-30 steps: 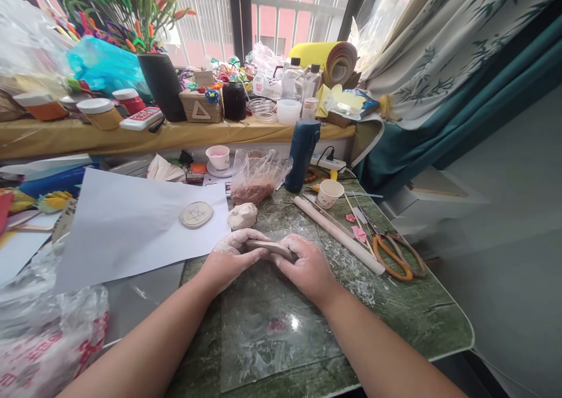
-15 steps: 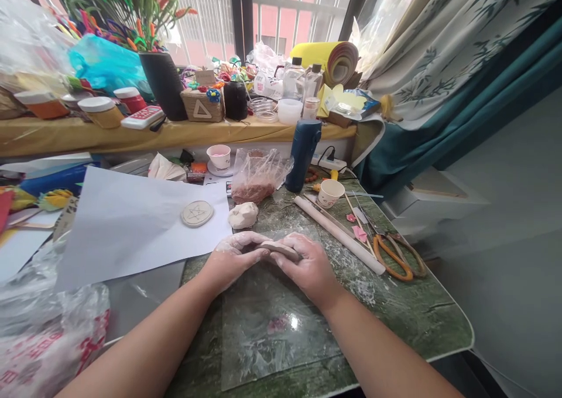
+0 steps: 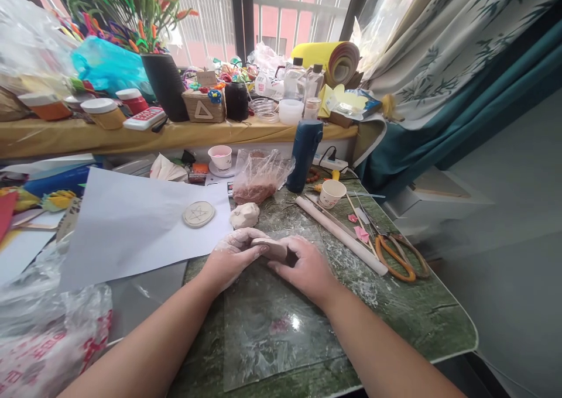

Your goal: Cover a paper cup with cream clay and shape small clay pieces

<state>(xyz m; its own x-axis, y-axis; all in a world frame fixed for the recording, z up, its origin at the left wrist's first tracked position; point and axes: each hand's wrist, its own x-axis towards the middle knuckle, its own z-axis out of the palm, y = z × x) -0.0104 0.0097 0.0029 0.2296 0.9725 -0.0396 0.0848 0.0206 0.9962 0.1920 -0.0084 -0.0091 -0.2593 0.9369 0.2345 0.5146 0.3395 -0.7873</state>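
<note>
A flat grey-white clay piece is held up, tilted, over the clear sheet. My left hand, dusted with white, is closed on the piece's left end, thumb in front and fingers behind. At its right end is my right hand, fingers curled against the edge and thumb low, with a dark gap between thumb and fingers. Just beyond my hands sits a lump of pale clay. A round clay disc with a star scratched in it lies on the white paper.
On the right lie a rolling pin, scissors, thin sticks and a paper cup. A dark blue bottle stands behind, beside a plastic bag of reddish-brown material. Plastic bags crowd the left. Jars and a vase line the sill.
The clay piece has turned between my hands and shows more of its face. My right thumb has come off its front and dropped lower. My left hand keeps its hold.
</note>
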